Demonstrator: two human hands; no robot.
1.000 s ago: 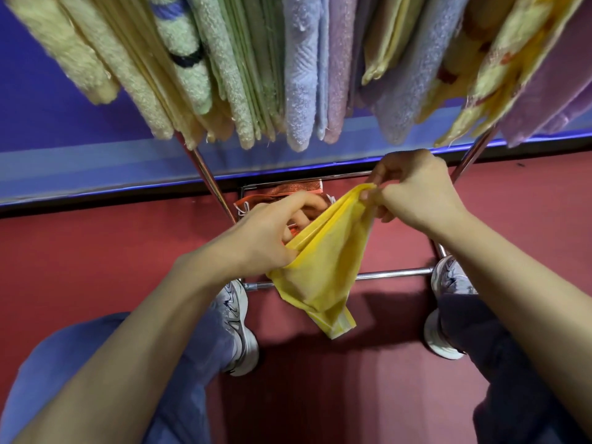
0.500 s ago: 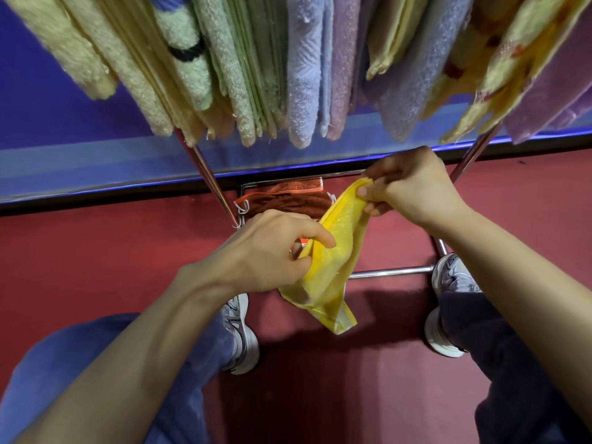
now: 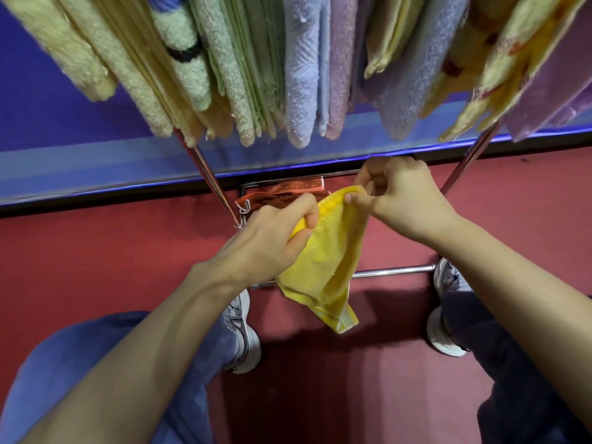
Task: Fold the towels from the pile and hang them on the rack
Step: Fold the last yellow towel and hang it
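A: Where was the yellow towel (image 3: 323, 261)?
B: Under the rack's (image 3: 394, 271) hung towels (image 3: 301, 75). The left hand (image 3: 269, 241) and right hand (image 3: 400, 200) pinched its top edge in curled fingers (image 3: 298, 208). Squaring the corners first would have folded it best

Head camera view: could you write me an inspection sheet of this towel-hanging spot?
Surface: red floor.
Job's things: yellow towel held up between both hands; rack with hung towels above; orange-brown towel low behind.
Clutter: nothing seen.
Grippers: left hand grips the yellow towel; right hand pinches its top edge.
Cables: nothing seen.
Surroundings: blue wall; the person's grey shoes on the floor.
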